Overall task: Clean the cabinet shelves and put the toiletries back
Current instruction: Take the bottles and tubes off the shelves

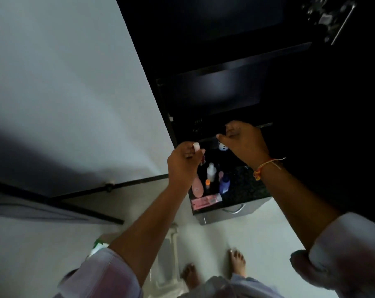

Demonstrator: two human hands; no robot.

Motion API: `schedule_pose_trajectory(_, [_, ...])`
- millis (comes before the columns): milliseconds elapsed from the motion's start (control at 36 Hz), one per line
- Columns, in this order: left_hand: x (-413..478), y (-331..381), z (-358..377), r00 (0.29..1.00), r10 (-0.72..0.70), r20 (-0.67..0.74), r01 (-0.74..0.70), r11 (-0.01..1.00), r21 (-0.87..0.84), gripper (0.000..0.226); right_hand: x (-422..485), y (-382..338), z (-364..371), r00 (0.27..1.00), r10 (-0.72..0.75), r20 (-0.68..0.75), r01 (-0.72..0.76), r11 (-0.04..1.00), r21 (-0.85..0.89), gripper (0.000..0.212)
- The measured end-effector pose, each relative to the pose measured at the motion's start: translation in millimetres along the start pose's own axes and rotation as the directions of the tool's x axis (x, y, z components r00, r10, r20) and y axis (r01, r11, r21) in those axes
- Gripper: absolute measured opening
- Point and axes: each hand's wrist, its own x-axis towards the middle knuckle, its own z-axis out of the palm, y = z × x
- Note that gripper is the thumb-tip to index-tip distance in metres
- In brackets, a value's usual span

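Our left hand (183, 162) pinches a small tube (196, 146); our right hand (244, 139) hangs half-curled, empty. It looks light and slick, so we grip mid-body.

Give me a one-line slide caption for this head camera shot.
Left hand lifts a small white-capped item toward the dark cabinet beside the right hand, toiletries waiting on the countertop below.

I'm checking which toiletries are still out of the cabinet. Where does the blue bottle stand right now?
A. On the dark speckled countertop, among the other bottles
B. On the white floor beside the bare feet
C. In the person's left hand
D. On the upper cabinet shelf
A: the blue bottle stands on the dark speckled countertop beside the white bottle, while the left hand holds only a small pale item.
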Motion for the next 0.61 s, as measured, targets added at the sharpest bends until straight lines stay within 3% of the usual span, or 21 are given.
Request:
schedule_pose_trajectory(139, [-12.8, -53.3, 19.0, 0.993, -0.118, -0.015, 0.119, 0.989, 0.088, 0.015, -0.9, 38.6, 17.7, 0.998, 0.036, 0.057, -0.024, 0.980, -0.199, 0.022])
schedule_pose_trajectory(361, [-16.3, -106.7, 44.5, 0.979, -0.198, -0.052, 0.204, 0.960, 0.192, 0.018, 7.3, 99.5, 40.9, 0.982, 0.138, 0.129, -0.091, 0.943, -0.320, 0.022])
schedule_pose_trajectory(445, [-11.7, -123.0, 52.6, 0.971, -0.230, -0.060, 0.238, 0.948, 0.213, 0.014, 7.9, 118.2, 49.3, 0.976, 0.176, 0.126, -0.137, 0.952, -0.273, 0.013])
schedule_pose_trajectory(611, [6.8, -137.6, 66.4, 0.970, -0.231, -0.075, 0.241, 0.949, 0.205, 0.010, -1.5, 143.7, 63.2, 0.969, 0.195, 0.149, -0.194, 0.981, -0.023, 0.026])
